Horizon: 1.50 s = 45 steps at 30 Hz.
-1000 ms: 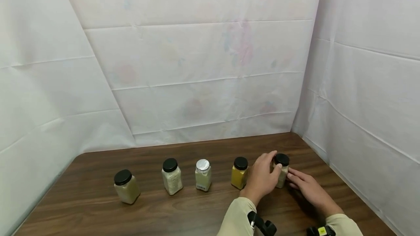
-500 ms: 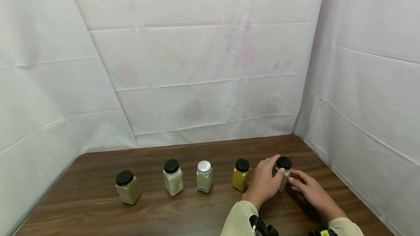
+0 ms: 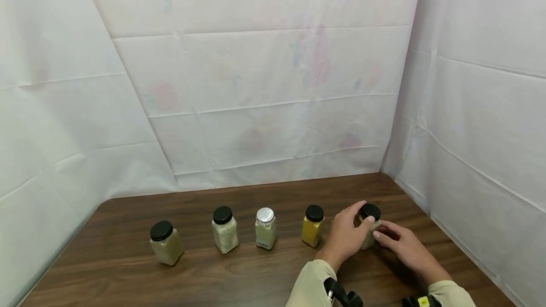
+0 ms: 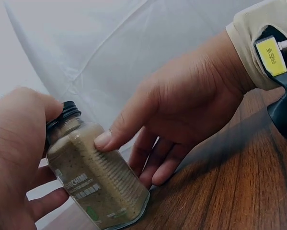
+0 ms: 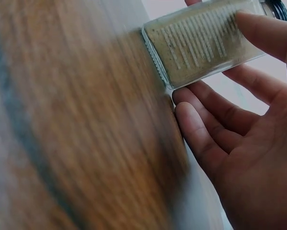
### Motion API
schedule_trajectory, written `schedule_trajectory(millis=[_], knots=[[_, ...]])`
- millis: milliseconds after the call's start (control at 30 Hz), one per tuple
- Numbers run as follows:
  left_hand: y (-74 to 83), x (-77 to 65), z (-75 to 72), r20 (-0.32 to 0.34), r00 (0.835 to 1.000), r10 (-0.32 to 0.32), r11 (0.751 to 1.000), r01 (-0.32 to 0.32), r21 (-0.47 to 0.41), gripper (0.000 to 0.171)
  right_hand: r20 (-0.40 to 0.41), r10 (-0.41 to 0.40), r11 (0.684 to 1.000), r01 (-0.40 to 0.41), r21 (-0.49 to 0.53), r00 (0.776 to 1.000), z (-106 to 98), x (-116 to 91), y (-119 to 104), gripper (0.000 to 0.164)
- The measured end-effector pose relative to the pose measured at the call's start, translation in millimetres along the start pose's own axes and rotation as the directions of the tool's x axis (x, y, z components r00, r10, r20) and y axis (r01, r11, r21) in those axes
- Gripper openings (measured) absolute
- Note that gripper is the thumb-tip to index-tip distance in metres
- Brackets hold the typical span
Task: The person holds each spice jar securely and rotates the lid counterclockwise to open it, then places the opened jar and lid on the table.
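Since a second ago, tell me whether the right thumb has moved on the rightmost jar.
Yes. The right thumb has slid up the rightmost jar, toward its black lid.

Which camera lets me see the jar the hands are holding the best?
The left wrist view. There the jar shows its black lid, ribbed glass, label and speckled filling, with the left hand and right hand around it. The right wrist view is blurred and crops the lid; in the head view it is small and half hidden.

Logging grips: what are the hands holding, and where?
Both hold the rightmost jar: left hand round its upper body, right hand against its side.
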<state>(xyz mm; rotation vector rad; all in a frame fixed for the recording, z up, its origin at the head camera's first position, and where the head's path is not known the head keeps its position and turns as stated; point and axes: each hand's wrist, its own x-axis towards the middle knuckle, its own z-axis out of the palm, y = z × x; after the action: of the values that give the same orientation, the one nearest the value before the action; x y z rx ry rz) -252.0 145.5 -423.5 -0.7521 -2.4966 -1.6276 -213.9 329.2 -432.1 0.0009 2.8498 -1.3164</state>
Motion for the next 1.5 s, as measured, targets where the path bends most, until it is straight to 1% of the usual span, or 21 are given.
schedule_trajectory(millis=[100,233,300,500,667,767,867,933,1033,1267,1500], knots=[[0.3,-0.3,-0.6,0.025,1.0,-0.013,1.0,0.014,-0.023,0.045,0.002,-0.014,0.998,0.014,-0.06,1.0,-2,0,-1,0.06],[0.5,-0.1,-2.2,0.058,0.998,-0.03,0.999,0.032,-0.034,0.048,0.005,-0.011,0.998,0.011,-0.056,1.0,-2,0,-1,0.06],[0.1,0.0,-3.3,0.064,0.998,-0.027,0.999,0.029,-0.027,0.048,0.01,-0.013,0.999,0.014,-0.05,1.0,-1,0,0,0.061],[-3.6,0.0,-3.0,0.043,0.999,-0.004,1.0,0.004,0.001,0.045,0.014,-0.004,0.999,0.004,-0.032,1.0,4,1,5,0.063],[0.1,0.0,6.3,0.042,0.999,0.012,1.0,-0.012,0.012,0.042,-0.014,0.01,0.998,-0.01,-0.066,1.0,1,-5,12,0.061],[3.8,0.2,12.4,0.01,1.0,0.023,0.999,-0.024,0.031,0.039,-0.016,0.018,0.998,-0.018,-0.06,1.0,-2,-7,13,0.061],[5.6,-0.4,14.5,-0.032,0.999,0.026,0.998,-0.025,0.05,0.035,-0.011,0.025,0.998,-0.025,-0.051,1.0,-2,-7,13,0.061],[5.7,-0.8,14.0,-0.049,0.999,0.022,0.999,-0.02,0.048,0.034,-0.007,0.025,0.998,-0.025,-0.052,1.0,-1,-6,12,0.06],[5.5,-1.2,12.3,-0.054,0.999,0.005,0.999,-0.003,0.034,0.034,-0.01,0.021,0.998,-0.021,-0.06,1.0,0,-5,10,0.06],[7.2,-2.3,7.9,-0.048,0.997,-0.053,0.999,0.053,-0.004,0.037,-0.003,0.011,0.998,-0.011,-0.054,1.0,0,-4,4,0.059],[7.4,-2.4,2.9,-0.029,0.996,-0.082,0.996,0.081,-0.032,0.038,0.001,0.009,0.999,-0.009,-0.051,1.0,0,-1,3,0.059]])
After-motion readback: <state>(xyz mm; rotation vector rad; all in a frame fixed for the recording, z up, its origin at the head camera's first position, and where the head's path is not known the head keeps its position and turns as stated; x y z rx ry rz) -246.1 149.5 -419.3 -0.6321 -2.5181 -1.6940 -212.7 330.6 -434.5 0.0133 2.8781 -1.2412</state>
